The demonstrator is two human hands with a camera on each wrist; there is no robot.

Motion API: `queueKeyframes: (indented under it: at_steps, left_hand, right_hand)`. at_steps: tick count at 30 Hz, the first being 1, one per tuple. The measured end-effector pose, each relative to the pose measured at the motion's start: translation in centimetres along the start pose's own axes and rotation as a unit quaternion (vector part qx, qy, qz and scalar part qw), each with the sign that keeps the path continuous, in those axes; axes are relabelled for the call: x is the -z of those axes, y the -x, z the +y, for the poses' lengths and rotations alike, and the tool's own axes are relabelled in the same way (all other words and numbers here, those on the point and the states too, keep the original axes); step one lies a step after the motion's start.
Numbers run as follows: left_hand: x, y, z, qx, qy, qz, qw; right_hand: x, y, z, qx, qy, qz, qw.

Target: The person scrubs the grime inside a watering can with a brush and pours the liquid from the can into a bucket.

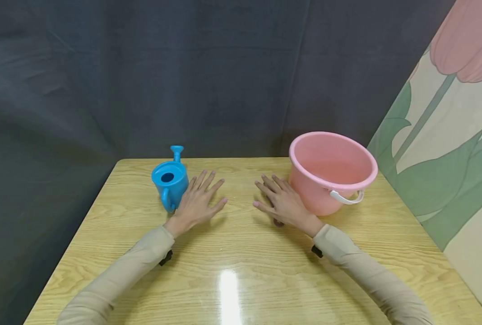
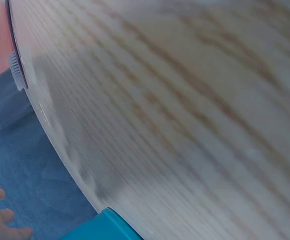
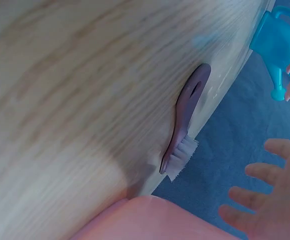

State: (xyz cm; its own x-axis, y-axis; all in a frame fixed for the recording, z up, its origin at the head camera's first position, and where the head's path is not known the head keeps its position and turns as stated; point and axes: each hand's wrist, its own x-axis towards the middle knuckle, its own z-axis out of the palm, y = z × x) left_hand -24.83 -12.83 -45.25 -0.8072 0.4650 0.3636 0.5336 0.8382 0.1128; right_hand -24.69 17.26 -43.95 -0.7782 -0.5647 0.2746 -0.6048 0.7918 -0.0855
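Fingers spread and straight, my left hand point(image 1: 195, 204) hovers over the wooden table beside a blue watering can point(image 1: 175, 187). My right hand point(image 1: 288, 206), also spread flat, is just left of a pink bucket point(image 1: 320, 198) with a white handle. Beneath that hand lies a scrub brush point(image 3: 185, 112), mostly covered in the head view, where one brown end point(image 1: 279, 223) peeks out. The right wrist view shows its brown handle and white bristles. Neither hand holds anything. Whether the left fingers touch the can is hard to tell.
The wooden table point(image 1: 224, 243) ends at a dark curtain point(image 1: 208, 81) behind it. To the right stands a wall point(image 1: 432, 149) painted with a pink tulip and green leaves. Light glares off the table's near part.
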Motion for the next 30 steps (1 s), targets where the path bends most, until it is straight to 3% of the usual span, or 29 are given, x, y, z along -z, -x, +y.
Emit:
queueKeyframes:
  at_steps: [19, 30]
  left_hand:
    - [0.29, 0.02, 0.08, -0.001, 0.015, 0.010, 0.9998]
    - [0.35, 0.13, 0.14, -0.012, 0.039, 0.054, 0.9977]
  right_hand:
    - [-0.10, 0.25, -0.07, 0.027, 0.004, 0.059, 0.9979]
    - [-0.19, 0.69, -0.03, 0.050, -0.003, 0.095, 0.9942]
